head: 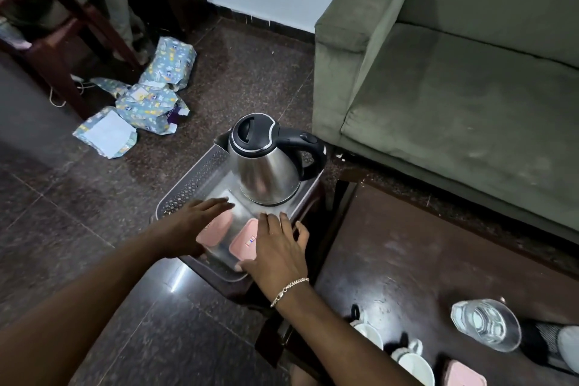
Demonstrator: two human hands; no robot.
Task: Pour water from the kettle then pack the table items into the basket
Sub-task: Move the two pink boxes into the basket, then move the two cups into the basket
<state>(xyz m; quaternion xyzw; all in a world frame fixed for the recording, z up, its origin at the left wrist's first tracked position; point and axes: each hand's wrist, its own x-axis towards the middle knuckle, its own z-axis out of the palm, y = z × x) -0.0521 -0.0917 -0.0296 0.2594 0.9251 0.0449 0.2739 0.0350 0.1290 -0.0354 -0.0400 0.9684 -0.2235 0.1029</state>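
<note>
Packing is the step in hand, I judge: kettle (pixel 266 163) stands upright in the far end of the basket (pixel 191 180), and two pink containers (pixel 244 243) lie side by side in its near end. My left hand (pixel 188 229) hovers spread over the left container, my right hand (pixel 275 252) flat and spread over the right one, thumb at the basket's near rim (neither is pinching anything). Right of the basket, on the table (pixel 391 260), a glass of water (pixel 485 324), two white cups (pixel 413 363) and another pink container (pixel 463 374) wait. Next I'd reach back for those, glass upright.
</note>
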